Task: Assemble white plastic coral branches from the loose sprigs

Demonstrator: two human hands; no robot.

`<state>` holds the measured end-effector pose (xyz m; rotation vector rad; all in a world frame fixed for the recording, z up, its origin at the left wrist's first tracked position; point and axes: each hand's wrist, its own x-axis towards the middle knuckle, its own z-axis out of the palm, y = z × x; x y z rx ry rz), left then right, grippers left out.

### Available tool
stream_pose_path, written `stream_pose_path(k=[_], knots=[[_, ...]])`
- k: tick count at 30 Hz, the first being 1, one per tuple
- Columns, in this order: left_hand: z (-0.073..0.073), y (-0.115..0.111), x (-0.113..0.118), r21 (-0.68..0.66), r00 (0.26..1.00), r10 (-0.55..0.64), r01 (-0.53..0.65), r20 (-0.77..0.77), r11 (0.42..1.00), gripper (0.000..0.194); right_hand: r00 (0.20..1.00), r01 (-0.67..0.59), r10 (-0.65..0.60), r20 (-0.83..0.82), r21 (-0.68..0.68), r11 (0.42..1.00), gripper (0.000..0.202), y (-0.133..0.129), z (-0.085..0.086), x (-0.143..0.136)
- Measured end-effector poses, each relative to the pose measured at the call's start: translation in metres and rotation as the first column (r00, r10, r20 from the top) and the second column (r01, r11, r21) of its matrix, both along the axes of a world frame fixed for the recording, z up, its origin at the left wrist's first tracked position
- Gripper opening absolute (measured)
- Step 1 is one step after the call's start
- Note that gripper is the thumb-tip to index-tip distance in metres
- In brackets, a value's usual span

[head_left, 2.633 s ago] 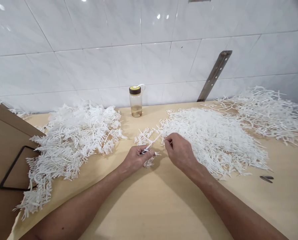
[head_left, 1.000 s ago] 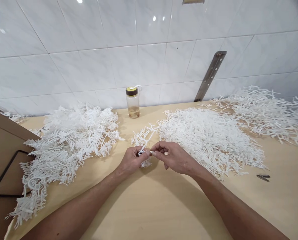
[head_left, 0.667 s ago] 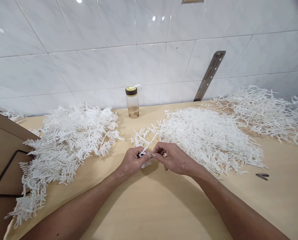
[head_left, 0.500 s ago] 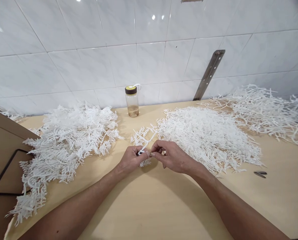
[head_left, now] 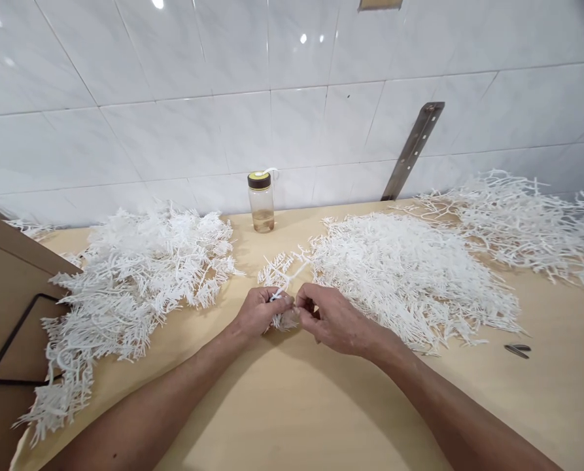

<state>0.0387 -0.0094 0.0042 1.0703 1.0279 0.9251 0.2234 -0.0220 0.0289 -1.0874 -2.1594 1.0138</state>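
Between thumb and fingers, my left hand (head_left: 263,310) pinches the stem of a white branched sprig (head_left: 297,270), whose twigs spread beyond the fingertips and below them. My right hand (head_left: 331,316) is closed in a pinch just right of the left fingertips, close to the sprig; what it holds is too small to make out. To the right lies a large pile of white feathery pieces (head_left: 404,271). Another such pile (head_left: 144,275) covers the left side of the table.
A clear bottle with a dark lid (head_left: 261,203) stands near the tiled wall. Bare white branches (head_left: 527,216) lie at the back right. A small dark metal tool (head_left: 518,350) rests at the right. A brown board (head_left: 7,307) with a black frame stands at the left edge.
The view has shifted slightly, so the piles and bottle sit a little lower and to the right. The right fingers have turned slightly beside the left fingertips; the left hand keeps its hold.
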Motion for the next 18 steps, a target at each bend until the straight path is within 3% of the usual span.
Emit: stream_pose_path(k=[2,5,7,9,12,16,17,18], knots=[[0.002,0.001,0.0,0.02,0.998,0.064,-0.063,-0.013,0.998,0.036,0.997,-0.049,0.047,-0.058,-0.036,0.998,0.007,-0.005,0.003,-0.003],[0.005,0.001,-0.001,0.051,0.999,0.029,-0.026,-0.044,0.998,0.038,0.988,-0.022,0.01,-0.155,-0.074,0.997,0.008,-0.005,0.007,-0.004],[0.005,0.0,-0.002,0.044,0.999,-0.005,0.007,-0.034,0.999,0.04,0.974,0.109,-0.118,-0.192,-0.057,0.992,0.011,0.003,0.007,0.001],[0.004,0.0,-0.002,0.017,1.0,0.003,-0.003,-0.008,1.0,0.045,0.933,0.308,-0.297,-0.202,0.021,0.951,0.014,0.014,0.005,0.012],[0.002,0.0,-0.004,-0.029,0.999,0.029,-0.028,0.025,0.999,0.05,0.807,0.59,-0.553,-0.205,0.242,0.77,0.011,0.031,0.002,0.034],[-0.001,0.002,-0.006,-0.069,0.996,0.053,-0.049,0.067,0.996,0.051,0.667,0.703,-0.703,-0.246,0.521,0.484,0.011,0.043,0.003,0.057],[-0.002,0.003,-0.006,-0.069,0.995,0.057,-0.052,0.078,0.996,0.05,0.654,0.71,-0.708,-0.265,0.536,0.456,0.013,0.043,0.004,0.058],[-0.003,0.003,-0.006,-0.067,0.995,0.058,-0.052,0.087,0.996,0.05,0.662,0.713,-0.698,-0.272,0.518,0.474,0.015,0.042,0.005,0.057]])
